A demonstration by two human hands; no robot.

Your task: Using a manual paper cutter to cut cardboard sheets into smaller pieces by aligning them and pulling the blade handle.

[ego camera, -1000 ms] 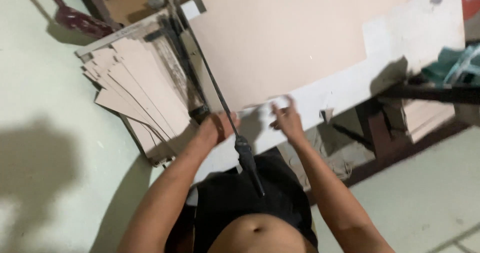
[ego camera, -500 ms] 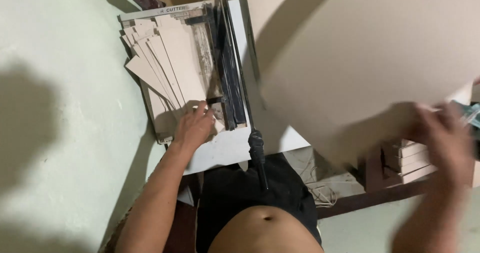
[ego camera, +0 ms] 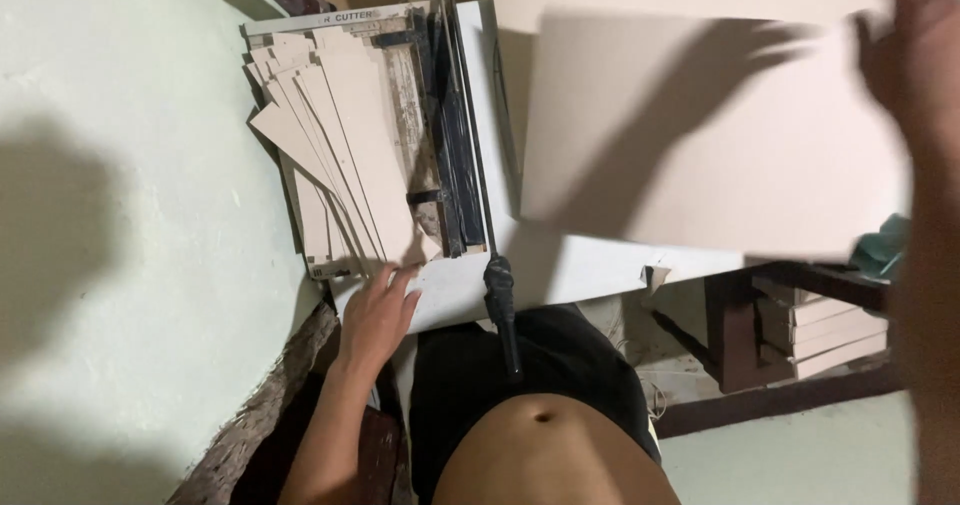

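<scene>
— Where is the left hand sitting right now?

— It is resting flat with fingers spread on the near edge of the paper cutter, touching the bottom of the cut strips fanned on its bed. It is gripping nothing; it looks to be steadying the pile.

— And the right hand?

— It is blurring at the upper right by the far corner of the big cardboard sheet. I cannot tell whether it is pinching the sheet or only brushing it.

— How is the sheet lying?

— It is covering most of the white surface, tilted, one edge just beside the blade arm, whose handle is sticking out over the near edge. Open room is showing only along the near strip of the surface.
</scene>
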